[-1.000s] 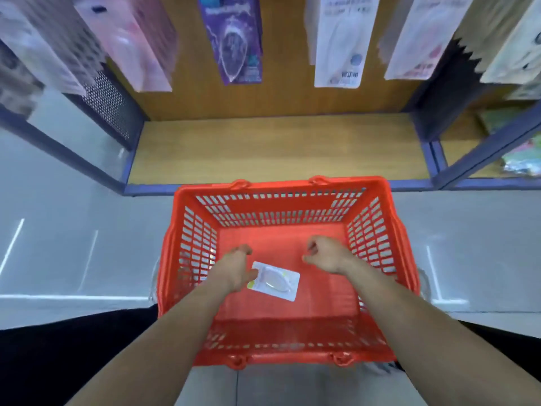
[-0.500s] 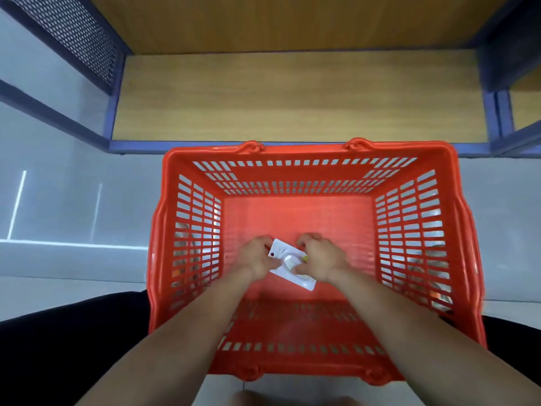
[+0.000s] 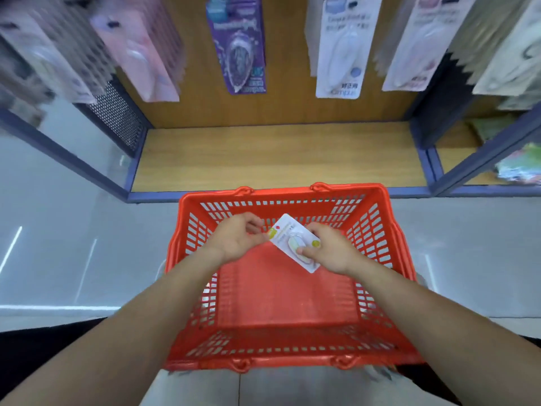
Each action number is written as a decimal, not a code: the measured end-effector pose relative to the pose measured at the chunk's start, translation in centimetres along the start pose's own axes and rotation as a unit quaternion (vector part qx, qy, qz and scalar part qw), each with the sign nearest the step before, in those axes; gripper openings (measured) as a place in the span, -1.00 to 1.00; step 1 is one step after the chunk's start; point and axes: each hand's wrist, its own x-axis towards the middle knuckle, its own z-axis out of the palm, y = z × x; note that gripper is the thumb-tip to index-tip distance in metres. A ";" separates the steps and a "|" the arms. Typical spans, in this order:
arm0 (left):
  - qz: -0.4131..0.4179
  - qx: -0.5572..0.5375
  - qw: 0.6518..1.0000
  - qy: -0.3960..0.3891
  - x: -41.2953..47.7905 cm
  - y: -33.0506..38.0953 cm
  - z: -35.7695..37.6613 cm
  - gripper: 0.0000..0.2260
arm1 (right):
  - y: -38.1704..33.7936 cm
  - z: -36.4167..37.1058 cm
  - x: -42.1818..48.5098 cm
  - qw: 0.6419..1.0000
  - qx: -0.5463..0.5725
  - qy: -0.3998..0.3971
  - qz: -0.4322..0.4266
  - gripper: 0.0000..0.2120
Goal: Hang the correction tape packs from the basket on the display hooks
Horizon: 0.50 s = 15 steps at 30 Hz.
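**Last pack out of the basket, just the hanging left**

Starting closest in: the red basket sits at 6 o'clock and its floor shows nothing but red plastic, so I'd call this the final one to go up.

The correction tape pack is lifted over the far half of the basket, tilted with its top corner toward 11 o'clock. The right hand has it clamped, thumb down on the blister and fingers curled behind the card. The left hand pinches the card's edge at 9 o'clock with its fingertips together.

So picking is done. Carrying it up and threading it on a hook isn't.

As for room, the basket's far rim is right under the hands, so go up before going forward. Past that, the wooden shelf is bare, with a mesh panel at 10 o'clock and a blue post at 2 boxing it in.

Furthest out at 12, a purple pack and a white pack hang with a clear gap between them, and a pink pack hangs at 11. The display hooks are cut off at the top and that row is blurry, so I can't tell which one has space.
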 end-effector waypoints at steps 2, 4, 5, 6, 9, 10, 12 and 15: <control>0.038 0.041 0.998 0.014 -1.3 2.9 -2.3 -0.71 | -2.0 -3.1 -1.5 0.998 0.016 0.048 -0.032 -0.81; 0.073 0.061 0.995 0.038 -2.8 6.0 -4.7 -0.69 | -4.4 -6.4 -3.1 0.992 0.043 0.104 -0.061 -0.84; 0.091 0.062 0.993 0.051 -3.5 7.6 -5.8 -0.69 | -5.8 -8.2 -4.0 0.987 0.057 0.135 -0.071 -0.85; 0.107 0.063 0.990 0.069 -4.3 9.3 -6.9 -0.70 | -7.2 -10.0 -5.0 0.980 0.073 0.168 -0.081 -0.86; 0.153 0.063 0.977 0.135 -6.8 14.7 -10.0 -0.77 | -11.1 -15.7 -7.6 0.944 0.140 0.268 -0.130 -0.88; 0.171 0.060 0.972 0.151 -7.5 16.4 -11.1 -0.77 | -12.5 -17.7 -8.4 0.933 0.151 0.291 -0.147 -0.88; 0.208 0.059 0.959 0.181 -8.8 19.8 -13.0 -0.77 | -15.1 -21.4 -10.2 0.913 0.166 0.328 -0.176 -0.84; 0.249 0.058 0.941 0.223 -10.4 25.2 -15.7 -0.79 | -18.8 -26.6 -12.7 0.878 0.197 0.374 -0.225 -0.84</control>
